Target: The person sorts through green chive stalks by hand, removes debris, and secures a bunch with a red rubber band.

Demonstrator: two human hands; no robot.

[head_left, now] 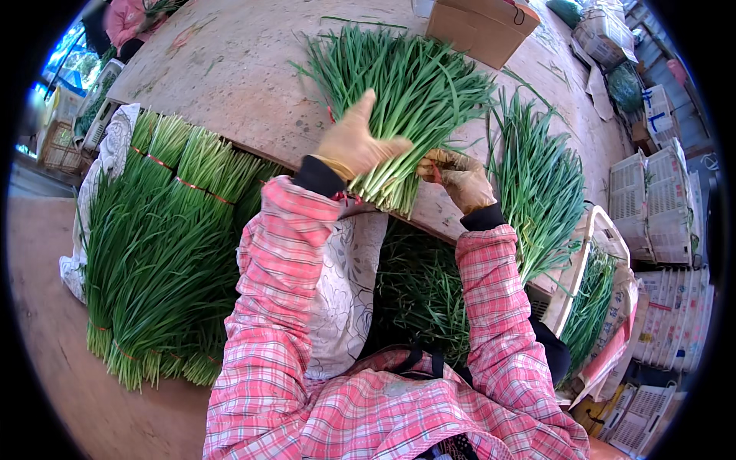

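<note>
A thick bunch of garlic chives [399,92] lies on the table, its pale cut stems toward me. My left hand [353,142], in a tan glove, rests against the left side of the stems. Its thumb and a finger are stretched well apart. Right of the stem ends, my gloved right hand [464,180] is closed, pinching a thin red tie [437,173]. How far the tie runs around the bunch is hidden. Another pile of loose green chives [537,184] lies beyond my right hand.
At left, tied chive bundles [161,253] are stacked beside a pale cloth [100,195]. A cardboard box [483,31] stands on the table's far side. Chives fill a white crate [571,287] at right, near stacked crates [655,203]. Another person [126,23] is at far left.
</note>
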